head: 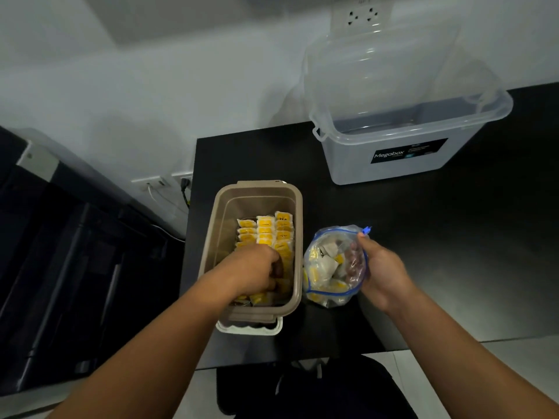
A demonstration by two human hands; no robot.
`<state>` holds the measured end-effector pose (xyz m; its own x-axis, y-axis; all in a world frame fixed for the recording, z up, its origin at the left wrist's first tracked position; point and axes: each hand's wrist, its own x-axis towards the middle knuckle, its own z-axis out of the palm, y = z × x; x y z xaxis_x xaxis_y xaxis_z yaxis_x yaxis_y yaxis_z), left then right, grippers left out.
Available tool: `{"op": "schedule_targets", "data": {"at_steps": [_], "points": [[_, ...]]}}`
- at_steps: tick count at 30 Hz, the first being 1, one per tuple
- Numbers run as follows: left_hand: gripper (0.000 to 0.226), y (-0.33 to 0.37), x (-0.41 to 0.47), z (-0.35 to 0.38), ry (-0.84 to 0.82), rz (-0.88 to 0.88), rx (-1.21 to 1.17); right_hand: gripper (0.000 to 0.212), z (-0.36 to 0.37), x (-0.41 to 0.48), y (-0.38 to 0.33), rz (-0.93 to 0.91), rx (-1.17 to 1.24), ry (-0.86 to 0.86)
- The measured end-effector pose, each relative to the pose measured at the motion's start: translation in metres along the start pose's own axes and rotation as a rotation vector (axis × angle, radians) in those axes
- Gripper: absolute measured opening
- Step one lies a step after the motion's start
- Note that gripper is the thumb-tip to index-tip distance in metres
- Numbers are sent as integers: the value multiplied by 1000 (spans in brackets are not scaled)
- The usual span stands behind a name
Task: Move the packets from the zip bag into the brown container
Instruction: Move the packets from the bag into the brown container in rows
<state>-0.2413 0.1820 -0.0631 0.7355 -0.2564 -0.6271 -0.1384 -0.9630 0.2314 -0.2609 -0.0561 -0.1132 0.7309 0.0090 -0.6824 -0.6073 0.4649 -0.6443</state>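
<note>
Inside brown container [221, 228]: packets [266, 230] in rows; left hand [252, 272] curled among them, grip's hold unclear. Beside it, right hand [381, 271] pinches half-full zip bag [326, 269].

Your brown container [222, 234] stands upright and open, its long side running away from you. Inside it, yellow-and-white packets [265, 234] stand on edge in three neat rows along the right wall, the near ones hidden under your left hand [257, 273]. Just to its right sits the clear zip bag [329, 269] with a blue seal, mouth open. More packets lie jumbled inside, and your right hand [381, 273] grips its right rim
</note>
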Motion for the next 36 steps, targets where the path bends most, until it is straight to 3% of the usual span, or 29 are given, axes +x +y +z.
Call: {"op": "schedule_targets", "data": {"at_steps": [3,7,9,14,20,36], "points": [[16,2,-13,-18,91,-9,-234,34,-2,1,-1,8,-22,-32],[6,34,-38,-37,529,-17,-305,35,-7,1,1,9,-53,-81],[3,61,-46,-40,625,24,-392,35,-12,2,2,-6,-67,-104],[5,117,-25,-20,469,117,-338,30,-24,1,-2,-19,-68,-139],[30,150,37,18,240,-241,9,30,-36,4,-6,6,-61,-112],[24,153,54,46,263,-317,146,26,-46,3,-15,-8,-90,-89]]}}
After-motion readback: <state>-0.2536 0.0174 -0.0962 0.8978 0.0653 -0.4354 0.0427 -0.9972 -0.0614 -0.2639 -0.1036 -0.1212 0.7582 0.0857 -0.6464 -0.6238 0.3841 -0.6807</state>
